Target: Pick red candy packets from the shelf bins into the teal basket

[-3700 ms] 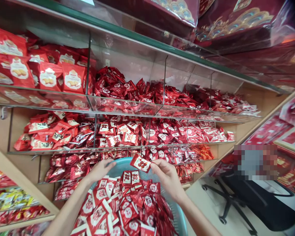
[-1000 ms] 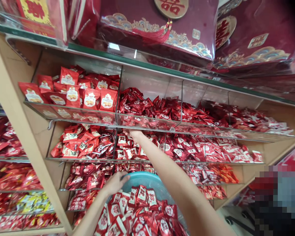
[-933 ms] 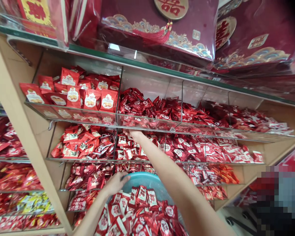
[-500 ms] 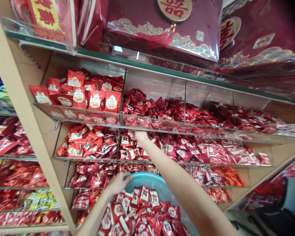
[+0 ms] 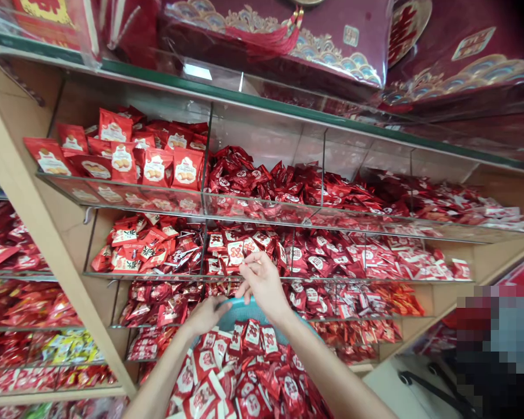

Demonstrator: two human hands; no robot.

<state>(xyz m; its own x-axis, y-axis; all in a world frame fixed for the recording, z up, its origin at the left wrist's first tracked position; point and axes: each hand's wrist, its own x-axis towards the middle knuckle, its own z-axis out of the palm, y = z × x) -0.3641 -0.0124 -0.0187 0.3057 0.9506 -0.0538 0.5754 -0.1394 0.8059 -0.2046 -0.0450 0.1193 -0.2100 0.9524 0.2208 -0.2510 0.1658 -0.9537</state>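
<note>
My left hand is closed on the far rim of a blue plastic basket. The basket is heaped with small red and white wrapped packets. Above that rim, my right hand has its thumb and fingers pinched at the lower edge of a red-and-white packet with a red flower-like print. Behind the packet is a shelf compartment of similar packets. My fingers partly cover the held packet's corner.
Tiered shelves with clear dividers hold red packets: biscuit-printed ones at upper left, dark red ones beside them. A green-edged glass shelf carries maroon boxes overhead. A wooden upright stands left. A pixelated patch covers the lower right.
My right hand has drawn back and down from the shelf compartment, with a packet now at its fingertips. My left hand stays on the basket rim. The view has shifted slightly.
</note>
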